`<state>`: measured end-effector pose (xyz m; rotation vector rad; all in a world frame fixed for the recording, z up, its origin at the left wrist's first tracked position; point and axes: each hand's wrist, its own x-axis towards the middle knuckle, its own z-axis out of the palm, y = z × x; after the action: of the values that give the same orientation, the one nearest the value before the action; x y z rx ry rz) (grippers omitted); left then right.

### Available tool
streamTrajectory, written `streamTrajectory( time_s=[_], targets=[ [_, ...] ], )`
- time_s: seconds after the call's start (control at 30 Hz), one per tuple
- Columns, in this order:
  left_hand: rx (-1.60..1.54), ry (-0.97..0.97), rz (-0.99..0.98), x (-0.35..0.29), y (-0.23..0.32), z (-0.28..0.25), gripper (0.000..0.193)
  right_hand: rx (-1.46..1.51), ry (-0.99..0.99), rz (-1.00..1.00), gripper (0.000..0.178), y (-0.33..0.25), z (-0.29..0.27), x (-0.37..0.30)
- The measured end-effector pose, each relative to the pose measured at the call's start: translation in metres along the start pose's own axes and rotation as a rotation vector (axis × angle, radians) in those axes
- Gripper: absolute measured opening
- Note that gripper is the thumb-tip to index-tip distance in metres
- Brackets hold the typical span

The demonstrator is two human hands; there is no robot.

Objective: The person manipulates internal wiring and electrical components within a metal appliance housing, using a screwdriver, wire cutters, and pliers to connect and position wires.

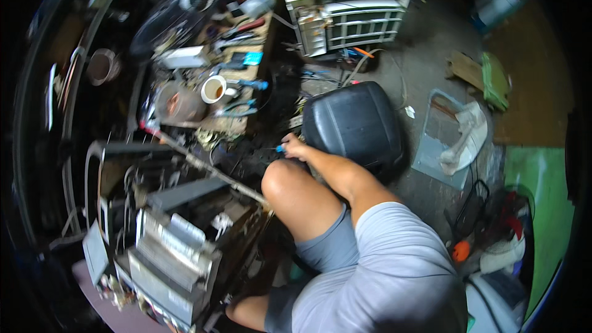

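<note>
My right hand (294, 148) reaches out past my bent knee. Its fingers are closed on a small screwdriver (281, 148), of which a blue part and a thin shaft pointing left show. A black padded stool seat (351, 120) lies just to the right of that hand. Beyond it, to the left, stands a cluttered wooden workbench (262, 55). On this bench are a white mug (214, 89) with brown liquid, a cloudy plastic tub (179, 103), blue-handled pliers (237, 110) and several other hand tools. My left hand is out of the picture.
A white plastic appliance frame (364, 15) stands at the far side. Metal casings (169, 265) crowd the lower left, with a long thin rod (213, 169) across them. Right on the floor lie a grey panel (431, 148), cables and an orange ball-like thing (460, 251).
</note>
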<state>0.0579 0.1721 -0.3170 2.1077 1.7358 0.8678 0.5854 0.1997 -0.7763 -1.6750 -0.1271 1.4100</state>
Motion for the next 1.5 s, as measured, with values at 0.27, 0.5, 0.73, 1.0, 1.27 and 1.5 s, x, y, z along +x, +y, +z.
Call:
streamTrajectory(
  time_s=[0.27,0.5,0.73,1.0,1.27,1.5],
  targets=[
    [0.193,-0.014,0.072,0.005,-0.004,0.011,0.06,-0.65,-0.109,-0.118,0.067,-0.002,0.001,-0.026],
    [0.575,0.113,0.377,0.003,-0.058,-0.065,0.055,0.192,-0.149,-0.085,0.029,0.034,-0.12,-0.174],
    [0.591,-0.196,0.164,0.069,0.22,-0.139,0.01,-0.045,-0.084,-0.087,0.029,0.053,-0.183,-0.253],
    [0.483,-0.561,0.781,0.164,0.348,0.029,0.029,-0.719,0.127,-0.163,0.03,0.08,-0.182,-0.251],
    [0.394,-0.621,1.011,0.148,0.328,0.089,0.034,-0.232,0.364,0.088,0.028,0.203,-0.208,-0.222],
    [0.46,-0.529,0.947,0.145,0.311,0.072,0.028,-0.084,0.369,0.153,0.028,0.207,-0.208,-0.201]
  ],
)
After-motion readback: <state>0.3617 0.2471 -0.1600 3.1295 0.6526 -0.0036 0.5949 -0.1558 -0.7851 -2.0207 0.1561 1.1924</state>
